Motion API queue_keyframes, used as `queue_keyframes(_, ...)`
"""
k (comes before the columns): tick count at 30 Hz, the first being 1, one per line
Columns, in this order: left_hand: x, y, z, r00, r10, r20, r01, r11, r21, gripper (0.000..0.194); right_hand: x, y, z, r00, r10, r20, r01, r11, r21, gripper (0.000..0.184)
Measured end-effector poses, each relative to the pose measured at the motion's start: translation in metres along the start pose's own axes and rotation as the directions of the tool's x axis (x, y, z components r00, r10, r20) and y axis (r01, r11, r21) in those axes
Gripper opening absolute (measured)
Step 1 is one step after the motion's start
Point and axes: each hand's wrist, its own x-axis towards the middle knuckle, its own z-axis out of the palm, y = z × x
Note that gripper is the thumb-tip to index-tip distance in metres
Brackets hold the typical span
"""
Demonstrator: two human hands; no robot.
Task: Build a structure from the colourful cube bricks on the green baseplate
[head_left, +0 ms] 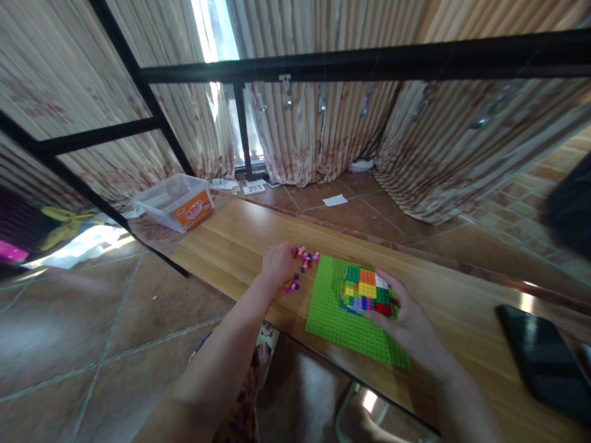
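My left hand (279,263) rests on the wooden bench beside a small scatter of loose toy bricks (305,261) in pink, purple, red and orange. Its fingers curl downward at the edge of the pile, and their tips are hidden. A green baseplate (332,320) lies just to the right. On it stands a block built of many-coloured toy bricks (364,289), with green, orange, yellow, white, red and purple on top. My right hand (401,307) grips this block from its right side, thumb at the near edge and fingers at the far edge.
A clear plastic box (178,200) with an orange label sits at the bench's far left end. A black phone (545,363) lies on the bench at the right. Black metal bars (323,66) and curtains (295,135) stand beyond, with papers (335,200) on the tiled floor.
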Motion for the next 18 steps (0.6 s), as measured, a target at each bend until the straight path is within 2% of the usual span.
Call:
queue_keyframes(8,0.003,0.008,0.008,0.992,0.046,-0.118,-0.047,0.999,-0.004,0.023,0.0,-0.001,0.0,1.0,0.015,0.01,-0.014,1.0,-0.028,0.07)
queue_keyframes(18,0.002,0.008,0.01,0.991,0.105,-0.086,-0.106,0.994,-0.009,0.03,0.0,0.0,0.0,1.0,0.001,-0.004,-0.001,0.999,-0.033,0.068)
